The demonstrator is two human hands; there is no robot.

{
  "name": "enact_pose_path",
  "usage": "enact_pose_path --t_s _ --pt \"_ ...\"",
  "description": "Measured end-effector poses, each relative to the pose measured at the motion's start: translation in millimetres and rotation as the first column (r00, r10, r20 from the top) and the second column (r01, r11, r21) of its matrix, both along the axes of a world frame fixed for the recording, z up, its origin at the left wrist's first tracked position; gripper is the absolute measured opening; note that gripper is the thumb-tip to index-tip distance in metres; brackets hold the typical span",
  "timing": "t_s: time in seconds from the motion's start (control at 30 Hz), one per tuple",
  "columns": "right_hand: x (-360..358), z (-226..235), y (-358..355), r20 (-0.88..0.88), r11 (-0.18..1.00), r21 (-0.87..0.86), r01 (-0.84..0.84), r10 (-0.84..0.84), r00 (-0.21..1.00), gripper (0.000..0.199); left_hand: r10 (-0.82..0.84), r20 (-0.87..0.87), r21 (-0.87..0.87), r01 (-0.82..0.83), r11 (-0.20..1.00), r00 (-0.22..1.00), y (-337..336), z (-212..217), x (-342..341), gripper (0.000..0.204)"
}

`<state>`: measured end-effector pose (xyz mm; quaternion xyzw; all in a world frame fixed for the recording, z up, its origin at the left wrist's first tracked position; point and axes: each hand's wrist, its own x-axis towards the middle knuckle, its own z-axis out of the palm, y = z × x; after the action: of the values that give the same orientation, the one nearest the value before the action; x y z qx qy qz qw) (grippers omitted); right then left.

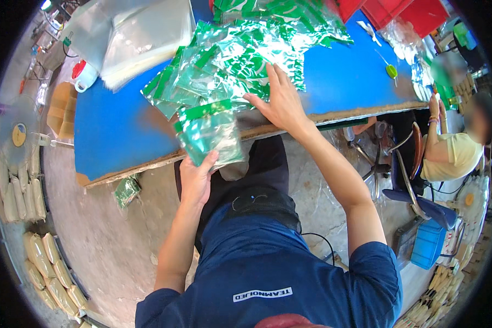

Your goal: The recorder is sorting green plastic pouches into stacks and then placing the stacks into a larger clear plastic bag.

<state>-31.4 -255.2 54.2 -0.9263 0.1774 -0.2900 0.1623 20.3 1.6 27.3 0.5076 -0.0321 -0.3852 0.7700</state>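
Note:
My left hand point(196, 176) grips the lower edge of a clear plastic bag with a green band point(209, 134), held just off the near edge of the blue table point(115, 131). My right hand point(281, 98) lies flat, fingers spread, on a heap of several similar green and clear bags point(229, 60) spread over the table's middle. The held bag overlaps the table's worn front edge.
A stack of plain clear bags point(142, 38) lies at the table's far left beside a white jug with a red cap point(83, 75). Red crates point(404, 13) stand far right. One green bag point(127, 190) lies on the floor. Another person point(454, 153) sits at right.

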Motion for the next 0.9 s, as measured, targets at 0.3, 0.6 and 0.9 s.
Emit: enact_pose_path --t_s 0.3,0.6,0.9 --pt "21 -20 22 -0.063 0.982 -0.181 0.059 -0.072 0.995 0.047 0.092 -0.042 -0.026 -0.093 0.995 0.995 30 -10 -2 0.035" --pt "-12 44 24 0.392 0.802 0.588 -0.109 -0.165 0.905 0.024 -0.082 -0.245 -0.309 0.002 0.951 0.966 31 1 2 0.046" --pt "-30 14 92 0.188 0.087 0.975 -0.206 0.177 0.966 0.025 -0.076 -0.16 -0.2 0.043 0.979 0.984 11 8 -2 0.048"
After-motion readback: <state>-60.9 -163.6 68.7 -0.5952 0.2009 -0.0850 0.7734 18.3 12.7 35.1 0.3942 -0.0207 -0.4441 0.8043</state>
